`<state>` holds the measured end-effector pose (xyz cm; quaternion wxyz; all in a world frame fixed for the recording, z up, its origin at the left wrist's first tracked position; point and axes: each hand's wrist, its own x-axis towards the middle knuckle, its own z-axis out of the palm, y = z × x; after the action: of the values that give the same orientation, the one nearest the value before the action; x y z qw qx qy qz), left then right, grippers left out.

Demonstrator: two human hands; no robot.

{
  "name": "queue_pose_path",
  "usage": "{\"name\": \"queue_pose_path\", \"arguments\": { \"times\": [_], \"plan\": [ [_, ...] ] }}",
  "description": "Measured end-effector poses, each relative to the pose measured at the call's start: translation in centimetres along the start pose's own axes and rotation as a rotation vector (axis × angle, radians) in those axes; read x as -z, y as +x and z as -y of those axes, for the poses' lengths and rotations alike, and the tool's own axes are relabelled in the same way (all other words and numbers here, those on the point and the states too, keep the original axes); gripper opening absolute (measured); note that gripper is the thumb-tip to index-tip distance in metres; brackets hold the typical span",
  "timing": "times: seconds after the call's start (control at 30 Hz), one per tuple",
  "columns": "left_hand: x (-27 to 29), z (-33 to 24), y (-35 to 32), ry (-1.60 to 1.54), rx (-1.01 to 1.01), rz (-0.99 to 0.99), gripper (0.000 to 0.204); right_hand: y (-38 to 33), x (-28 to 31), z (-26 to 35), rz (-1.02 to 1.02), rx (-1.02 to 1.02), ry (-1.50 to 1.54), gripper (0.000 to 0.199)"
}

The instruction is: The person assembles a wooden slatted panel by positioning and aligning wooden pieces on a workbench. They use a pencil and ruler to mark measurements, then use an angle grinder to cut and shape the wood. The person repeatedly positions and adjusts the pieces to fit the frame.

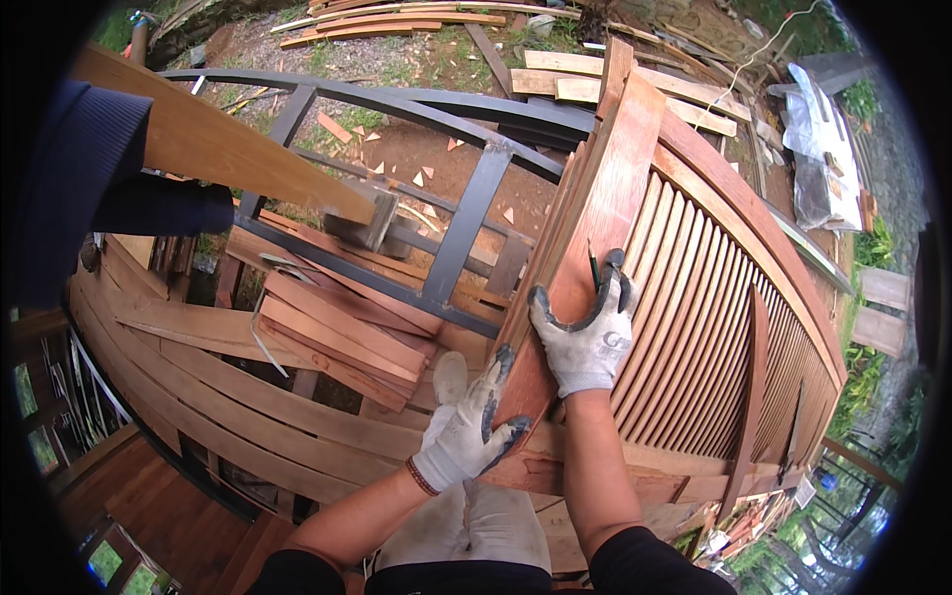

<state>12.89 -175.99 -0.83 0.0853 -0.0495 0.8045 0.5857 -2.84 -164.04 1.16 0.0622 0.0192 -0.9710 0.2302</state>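
Observation:
My left hand (464,428), in a grey work glove with dark fingertips, grips the near left edge of a reddish-brown wooden board (575,297), its thumb on top and its fingers along the side. The board forms the wide end of a slatted wooden panel (684,297). Farther up the same board lies my right hand (593,342), gloved alike, thumb and fingers bent over the wood. A dark green pencil (595,266) is held between its fingers, point up and away from me. More boards appear stacked under the left edge; how they join is hidden.
A person's navy sleeve (114,188) is at the left, near a long plank (228,129). Beyond runs a dark metal frame (466,228). Cut boards (342,332) are piled on curved slats (248,416). Lumber (615,84) and plastic sheeting (818,149) lie on the ground.

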Motion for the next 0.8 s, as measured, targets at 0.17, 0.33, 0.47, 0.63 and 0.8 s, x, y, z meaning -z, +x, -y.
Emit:
{"name": "queue_pose_path", "arguments": {
  "times": [0.17,0.33,0.47,0.63,0.8],
  "plan": [
    [0.0,0.4,-0.1,-0.01,-0.006,0.005,0.082,-0.1,-0.2,0.0,-0.009,0.021,-0.008,0.105],
    [-0.2,0.6,-0.4,-0.063,0.022,0.033,0.084,-0.2,-0.2,-0.1,-0.005,0.033,-0.016,0.105],
    [-0.3,0.5,-0.6,-0.165,0.067,0.081,0.088,0.0,0.2,-0.1,0.046,-0.001,-0.014,0.103],
    [-0.8,1.5,-0.3,-0.188,0.072,0.084,0.09,0.1,0.6,0.0,0.12,-0.074,-0.039,0.101],
    [0.4,-0.9,1.4,-0.248,0.128,0.15,0.09,0.4,1.9,-1.3,0.124,-0.053,0.084,0.087]
  ]
}}
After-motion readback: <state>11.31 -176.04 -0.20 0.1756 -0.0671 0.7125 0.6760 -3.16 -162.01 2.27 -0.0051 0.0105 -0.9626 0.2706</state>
